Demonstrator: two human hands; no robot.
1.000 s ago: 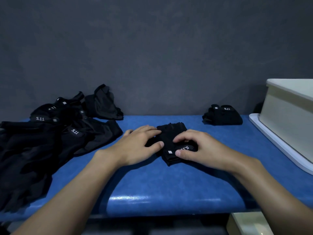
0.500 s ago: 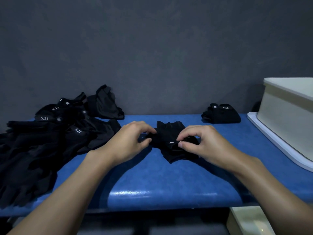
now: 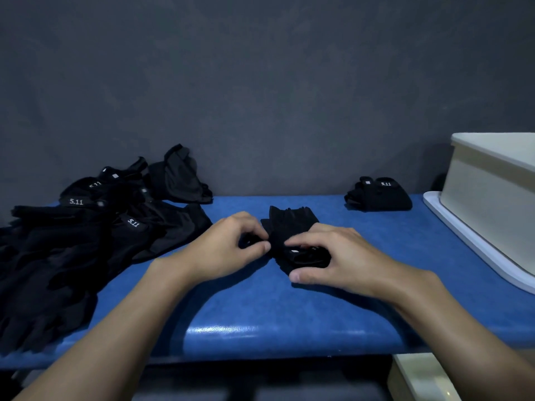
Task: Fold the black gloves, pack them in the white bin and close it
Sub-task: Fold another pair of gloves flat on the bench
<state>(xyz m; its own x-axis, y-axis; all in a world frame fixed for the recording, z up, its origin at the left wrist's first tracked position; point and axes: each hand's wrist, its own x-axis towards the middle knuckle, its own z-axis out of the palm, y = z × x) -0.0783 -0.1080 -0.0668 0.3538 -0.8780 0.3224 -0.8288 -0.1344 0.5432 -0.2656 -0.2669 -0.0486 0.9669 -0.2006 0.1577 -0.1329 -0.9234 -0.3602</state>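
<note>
At frame centre the glove pair (image 3: pixel 292 235) is pinched at its left edge by the left hand (image 3: pixel 231 250) and, now lowered again, pressed flat by the right hand (image 3: pixel 333 256); folding nears completion. The white bin (image 3: pixel 492 198) waits at right.

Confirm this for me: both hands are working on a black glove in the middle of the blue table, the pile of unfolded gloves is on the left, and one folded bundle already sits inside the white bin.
Wrong on one point. The head view shows the folded bundle on the blue table, beside the white bin, not in it. The rest stands: left hand and right hand work the black glove, with the pile on the left.
</note>
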